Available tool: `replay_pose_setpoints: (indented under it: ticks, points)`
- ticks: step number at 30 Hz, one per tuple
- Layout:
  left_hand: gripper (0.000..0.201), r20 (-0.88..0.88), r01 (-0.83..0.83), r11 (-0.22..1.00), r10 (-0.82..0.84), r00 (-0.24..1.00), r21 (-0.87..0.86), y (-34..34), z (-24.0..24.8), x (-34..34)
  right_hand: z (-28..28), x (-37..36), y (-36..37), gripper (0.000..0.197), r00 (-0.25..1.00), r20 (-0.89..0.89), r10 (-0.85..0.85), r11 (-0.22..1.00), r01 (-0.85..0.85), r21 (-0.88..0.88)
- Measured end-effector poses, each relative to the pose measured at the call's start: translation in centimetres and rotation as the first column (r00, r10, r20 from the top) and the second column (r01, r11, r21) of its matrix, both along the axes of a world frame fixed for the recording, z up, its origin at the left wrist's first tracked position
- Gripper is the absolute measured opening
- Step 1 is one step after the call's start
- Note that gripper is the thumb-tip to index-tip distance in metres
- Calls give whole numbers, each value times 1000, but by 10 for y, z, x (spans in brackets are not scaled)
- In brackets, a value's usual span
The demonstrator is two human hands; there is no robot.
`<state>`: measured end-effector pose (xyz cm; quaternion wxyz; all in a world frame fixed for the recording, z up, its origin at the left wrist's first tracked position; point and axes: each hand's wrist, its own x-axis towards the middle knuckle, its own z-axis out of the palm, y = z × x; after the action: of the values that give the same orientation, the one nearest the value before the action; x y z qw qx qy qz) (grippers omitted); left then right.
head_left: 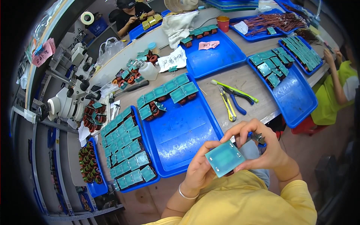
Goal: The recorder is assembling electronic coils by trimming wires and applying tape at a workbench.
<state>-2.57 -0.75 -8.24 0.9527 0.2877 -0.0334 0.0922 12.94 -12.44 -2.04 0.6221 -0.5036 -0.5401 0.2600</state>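
Observation:
Close in front of my body I hold a square green circuit board (225, 158), its flat face turned up, with small solder spots near its corners. A dark reddish part shows under its lower edge. Fingers of my left hand (198, 163) grip the board's left side. My right hand (272, 150) pinches its right side, and small blue-handled cutters (257, 138) are tucked in the same hand, jaws partly visible. Nearest to the board is a blue tray (180, 138), where several green boards on copper coils (165, 89) stand along the far and left edges.
Blue-handled pliers (234, 99), a yellow cutter knife (227, 103) and a green-yellow stick (236, 91) lie on the table. Further blue trays (296, 103) hold boards, coils (91, 165) and wires. A co-worker in bright yellow-green (335, 92) sits at right; another person (131, 18) works beyond.

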Motion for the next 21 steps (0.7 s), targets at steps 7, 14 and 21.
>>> replay_pose_setpoints:
  ticks: [7,14,21]
  points:
    - [71,-106,-148,962,176,979,228,-7,8,-2,-1,-2,0,49,999,30,-19,999,17,52]
    - [84,31,-267,771,307,951,579,-8,14,3,2,-6,-3,53,979,167,-115,993,113,21]
    - [78,-45,-238,779,322,946,580,-12,17,2,2,-7,-5,53,966,198,-165,985,171,-14]
